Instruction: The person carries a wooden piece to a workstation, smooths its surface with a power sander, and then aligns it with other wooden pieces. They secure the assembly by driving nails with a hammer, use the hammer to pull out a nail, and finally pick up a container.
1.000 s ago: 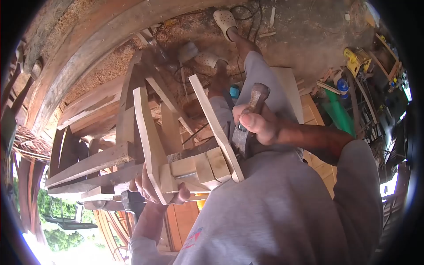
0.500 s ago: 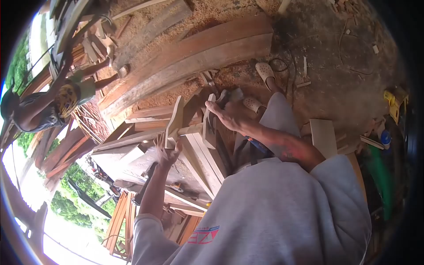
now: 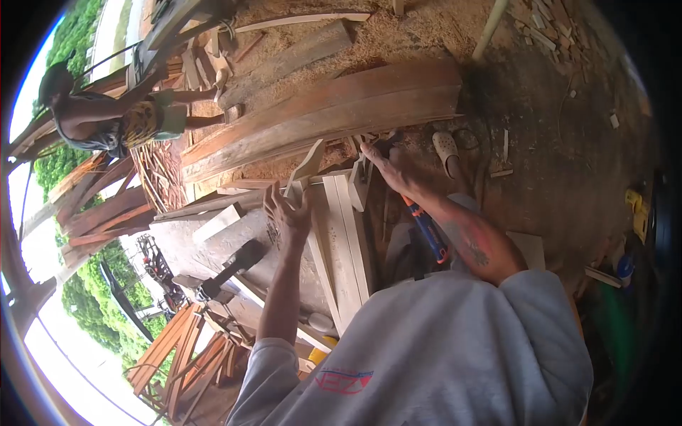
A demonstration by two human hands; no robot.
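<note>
My left hand (image 3: 290, 216) has its fingers spread beside a pale curved wooden piece (image 3: 307, 165), with nothing gripped. My right hand (image 3: 399, 176) is closed at the upper end of a second curved piece (image 3: 357, 189); its thumb shows, while the other fingers are mostly hidden. Between the two pieces, pale straight boards (image 3: 343, 241) run toward my body. A dark hammer-like tool (image 3: 231, 270) lies left of my left forearm. Under my right forearm is an orange and blue tool (image 3: 428, 231).
A large curved plank (image 3: 327, 106) lies on the sawdust-covered floor beyond my hands. Another person (image 3: 106, 117) stands at the upper left near stacked timber. Wood strips (image 3: 174, 348) lean at the lower left. A yellow object (image 3: 636, 213) is at the far right.
My left hand has come off the left curved piece and its fingers have spread. The view has shifted, showing the dark hammer-like tool and the orange and blue tool more fully.
</note>
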